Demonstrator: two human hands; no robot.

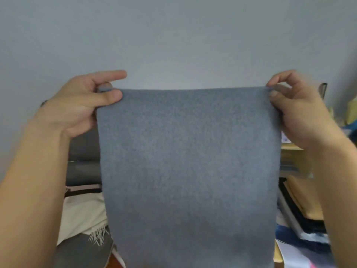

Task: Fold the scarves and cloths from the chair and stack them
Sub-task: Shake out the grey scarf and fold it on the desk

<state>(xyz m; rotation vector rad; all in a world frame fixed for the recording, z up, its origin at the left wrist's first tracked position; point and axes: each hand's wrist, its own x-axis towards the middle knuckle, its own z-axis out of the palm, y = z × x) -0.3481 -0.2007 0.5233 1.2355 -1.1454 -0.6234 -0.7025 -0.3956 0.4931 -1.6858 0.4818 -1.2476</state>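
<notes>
A grey-blue scarf (189,171) hangs flat in front of me, stretched between both hands at chest height. My left hand (81,105) pinches its top left corner between thumb and fingers, the index finger pointing out above the edge. My right hand (297,111) pinches the top right corner the same way. The scarf's lower end runs out of the bottom of the view. Behind it on the left, a cream scarf (83,211) with a dark stripe and a fringe lies over a grey chair (83,151).
A plain grey wall fills the upper half of the view. At the right stand wooden shelves (293,151) with stacked books, papers and folded items (301,209). A reddish floor shows at the bottom left of the scarf.
</notes>
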